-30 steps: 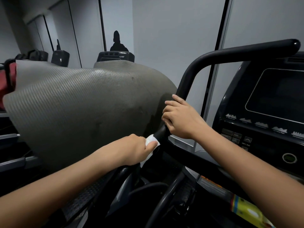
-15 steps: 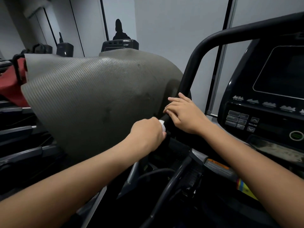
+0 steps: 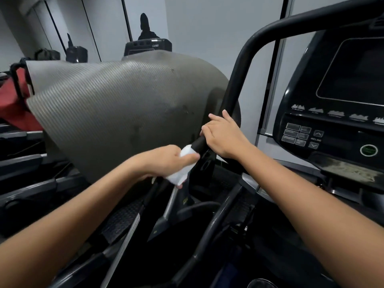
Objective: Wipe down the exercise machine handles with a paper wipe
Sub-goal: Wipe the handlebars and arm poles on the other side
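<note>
Head view: left hand [image 3: 164, 161], closed around the paper wipe [image 3: 182, 167], sits just below the right hand [image 3: 223, 136] gripping the handle [image 3: 234, 84], which rises up-right.

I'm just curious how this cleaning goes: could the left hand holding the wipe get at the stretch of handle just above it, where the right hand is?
Probably not yet. The left hand has the paper wipe on the handle, but the right hand grips the bar directly above, covering that stretch.
</note>
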Available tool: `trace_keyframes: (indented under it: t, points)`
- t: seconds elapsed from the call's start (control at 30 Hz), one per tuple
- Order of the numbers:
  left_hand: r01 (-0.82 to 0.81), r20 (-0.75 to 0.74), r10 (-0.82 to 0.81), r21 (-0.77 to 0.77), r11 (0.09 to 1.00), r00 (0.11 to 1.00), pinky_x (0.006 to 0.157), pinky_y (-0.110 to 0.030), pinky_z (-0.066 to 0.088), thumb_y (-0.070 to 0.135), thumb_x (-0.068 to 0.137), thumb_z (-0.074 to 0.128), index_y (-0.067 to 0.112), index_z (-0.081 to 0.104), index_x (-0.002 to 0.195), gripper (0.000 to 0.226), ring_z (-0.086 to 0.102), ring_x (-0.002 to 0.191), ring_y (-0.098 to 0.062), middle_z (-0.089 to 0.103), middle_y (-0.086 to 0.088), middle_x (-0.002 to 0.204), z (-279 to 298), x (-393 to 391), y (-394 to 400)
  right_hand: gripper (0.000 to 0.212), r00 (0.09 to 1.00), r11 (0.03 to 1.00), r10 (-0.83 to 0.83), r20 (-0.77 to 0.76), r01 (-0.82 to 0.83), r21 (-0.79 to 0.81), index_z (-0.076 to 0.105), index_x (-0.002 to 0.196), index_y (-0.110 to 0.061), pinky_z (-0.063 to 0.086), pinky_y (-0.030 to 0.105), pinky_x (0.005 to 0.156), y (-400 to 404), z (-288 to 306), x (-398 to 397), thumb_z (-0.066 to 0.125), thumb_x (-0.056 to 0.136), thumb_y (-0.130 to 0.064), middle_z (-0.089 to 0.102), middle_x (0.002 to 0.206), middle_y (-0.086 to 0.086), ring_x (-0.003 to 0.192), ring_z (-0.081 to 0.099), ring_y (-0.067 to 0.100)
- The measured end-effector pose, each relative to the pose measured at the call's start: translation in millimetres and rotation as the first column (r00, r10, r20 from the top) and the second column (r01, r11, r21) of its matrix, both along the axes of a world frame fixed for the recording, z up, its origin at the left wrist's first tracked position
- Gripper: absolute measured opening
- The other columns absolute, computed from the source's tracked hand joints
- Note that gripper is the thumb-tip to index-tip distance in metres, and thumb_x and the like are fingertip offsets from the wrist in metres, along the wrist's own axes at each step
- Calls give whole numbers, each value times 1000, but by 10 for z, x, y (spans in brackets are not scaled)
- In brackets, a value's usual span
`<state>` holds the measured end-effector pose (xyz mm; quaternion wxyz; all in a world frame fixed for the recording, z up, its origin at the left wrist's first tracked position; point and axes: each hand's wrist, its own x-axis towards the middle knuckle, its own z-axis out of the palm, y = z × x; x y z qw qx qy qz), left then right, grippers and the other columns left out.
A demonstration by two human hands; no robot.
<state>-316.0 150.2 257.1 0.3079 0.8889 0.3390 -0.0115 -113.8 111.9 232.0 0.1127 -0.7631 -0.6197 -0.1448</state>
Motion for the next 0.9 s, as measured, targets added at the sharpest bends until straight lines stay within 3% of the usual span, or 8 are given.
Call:
trace_keyframes:
  t: [0.2, 0.33, 0.5, 0.57, 0.63, 0.7, 0.8, 0.9]
  points:
    - [6, 48, 14, -392, 920, 999, 61, -28, 55, 64, 99, 37, 6, 61, 94, 63, 67, 61, -18, 66, -5, 69, 16, 448, 222, 52, 995, 995, 88, -41, -90, -42, 67, 118, -20, -7, 32, 118, -35, 59, 110, 16, 107, -26, 60, 135, -10, 147, 23, 10]
    - [47, 136, 35, -555, 830, 990, 59, -23, 56, 62, 100, 40, 9, 57, 93, 56, 66, 63, -14, 62, -3, 74, -58, 426, 238, 52, 994, 994, 96, -44, -98, -55, 68, 118, -23, -8, 30, 116, -26, 69, 132, 17, 107, -27, 60, 135, -12, 147, 24, 8]
    - [20, 119, 21, -332, 943, 993, 71, -35, 53, 63, 95, 47, 3, 65, 86, 63, 69, 71, -30, 73, -15, 78, -100, 286, 188, 53, 993, 996, 91, -77, -90, 7, 70, 115, -25, -9, 21, 112, -34, 48, 122, 18, 107, -29, 60, 133, -15, 145, 26, 4]
    - [17, 47, -13, -81, 997, 999, 72, -35, 50, 56, 97, 46, 5, 64, 85, 56, 68, 74, -31, 75, -13, 79, -17, 146, 45, 54, 993, 996, 89, -82, -87, 32, 71, 114, -25, -10, 17, 110, -26, 18, 119, 18, 107, -31, 61, 131, -16, 144, 27, 3]
    - [-1, -67, 24, 331, 944, 997, 65, -35, 43, 54, 98, 45, 10, 54, 88, 46, 61, 76, -27, 67, -4, 81, 9, -4, -157, 53, 992, 994, 97, -86, -92, 58, 71, 112, -26, -12, 15, 109, -27, -10, 122, 18, 107, -31, 63, 128, -17, 144, 27, 2]
    - [-17, -96, 92, 590, 808, 991, 64, -36, 35, 52, 99, 46, 15, 40, 92, 38, 48, 73, -25, 48, 2, 78, -64, -138, -342, 53, 988, 991, 121, -97, -115, 69, 71, 113, -27, -13, 16, 111, -38, -19, 130, 18, 108, -32, 63, 127, -17, 144, 27, 2]
    - [-45, -86, 128, 632, 773, 988, 64, -34, 34, 44, 101, 45, 15, 35, 97, 30, 49, 71, -26, 45, 5, 77, -131, -217, -468, 50, 984, 988, 152, -96, -152, 7, 67, 121, -27, -7, 25, 117, -68, 35, 147, 19, 108, -34, 59, 134, -17, 145, 26, 2]
    - [48, -156, 68, 642, 765, 985, 69, -33, 36, 37, 102, 46, 16, 46, 102, 21, 61, 94, -34, 60, -9, 104, 29, -62, -454, 49, 981, 981, 176, -76, -182, -73, 67, 119, -21, 7, 30, 120, -106, 199, 172, 21, 107, -33, 64, 129, -9, 137, 41, 11]
